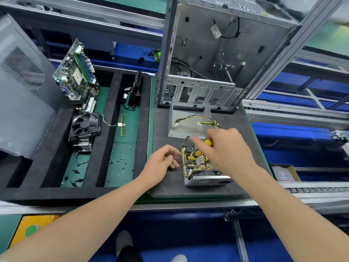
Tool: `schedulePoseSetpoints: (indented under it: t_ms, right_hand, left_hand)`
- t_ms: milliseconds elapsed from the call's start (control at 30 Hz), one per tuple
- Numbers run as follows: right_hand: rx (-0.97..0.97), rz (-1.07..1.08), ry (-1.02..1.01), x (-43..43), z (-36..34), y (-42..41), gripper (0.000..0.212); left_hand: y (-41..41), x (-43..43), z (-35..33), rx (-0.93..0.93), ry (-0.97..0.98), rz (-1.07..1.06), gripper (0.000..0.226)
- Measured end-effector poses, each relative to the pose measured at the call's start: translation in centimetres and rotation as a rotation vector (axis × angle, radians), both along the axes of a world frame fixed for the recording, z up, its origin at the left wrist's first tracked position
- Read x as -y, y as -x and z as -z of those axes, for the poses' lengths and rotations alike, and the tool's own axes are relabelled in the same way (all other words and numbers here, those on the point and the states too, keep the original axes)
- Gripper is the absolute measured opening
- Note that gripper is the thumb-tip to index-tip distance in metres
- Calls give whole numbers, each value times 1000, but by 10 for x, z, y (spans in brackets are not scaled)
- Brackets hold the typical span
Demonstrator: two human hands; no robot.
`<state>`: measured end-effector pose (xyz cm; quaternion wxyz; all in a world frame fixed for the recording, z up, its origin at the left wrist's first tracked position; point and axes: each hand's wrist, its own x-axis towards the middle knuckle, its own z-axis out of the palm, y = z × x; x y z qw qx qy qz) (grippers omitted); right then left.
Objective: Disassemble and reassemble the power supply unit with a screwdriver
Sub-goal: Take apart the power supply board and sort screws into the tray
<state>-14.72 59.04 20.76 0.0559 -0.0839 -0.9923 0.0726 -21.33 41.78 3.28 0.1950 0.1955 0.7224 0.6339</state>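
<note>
The power supply unit (pixel 204 180) lies open on the dark foam mat (pixel 164 120), its circuit board and parts exposed. Its grey metal cover (pixel 188 120) lies just behind it, with the bundle of coloured cables (pixel 200 120) resting on it. My right hand (pixel 224 148) grips a yellow-and-black screwdriver (pixel 198 152) by the handle, the tip pointing down-left toward the unit's left edge. My left hand (pixel 162 163) rests at the unit's left side, fingers curled near the screwdriver tip. Whether it pinches a screw is hidden.
An empty computer case (pixel 217 53) stands upright behind the mat. To the left, a black foam tray (pixel 111 129) holds a motherboard (pixel 75 76), a cooling fan (pixel 85 125), a RAM stick (pixel 123 125) and several loose screws. A small cardboard box (pixel 285 173) sits at the right.
</note>
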Motion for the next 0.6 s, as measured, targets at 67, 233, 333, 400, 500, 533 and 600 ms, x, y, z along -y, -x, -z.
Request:
schedulePoseSetpoints:
  t_ms: [67,233,333,400,500,533,600]
  right_hand:
    - [-68,126,323,-15,-6,4,51]
    - [23,330,1350,-26,3,13,17]
    - [183,325,1748,-6,17,18,13]
    - [251,319,1941,12,24,23,14]
    - [282,311,1919,36,34,32,40]
    - [300,296,1827,44,38,35,48]
    - [336,265,1569,56,48,38,54]
  left_hand:
    - [11,10,-4,29,29,-96,48]
    - [39,53,-20,17,225,-313,45]
    - [44,82,-36,-9,377,-369,36]
    - [40,100,-47,-42,458,-356,31]
    - [31,122,-58,-59,538,-326,25]
    - [27,128,-60,-65,563,-317,25]
    - [19,139,-59,-95,615,-313,25]
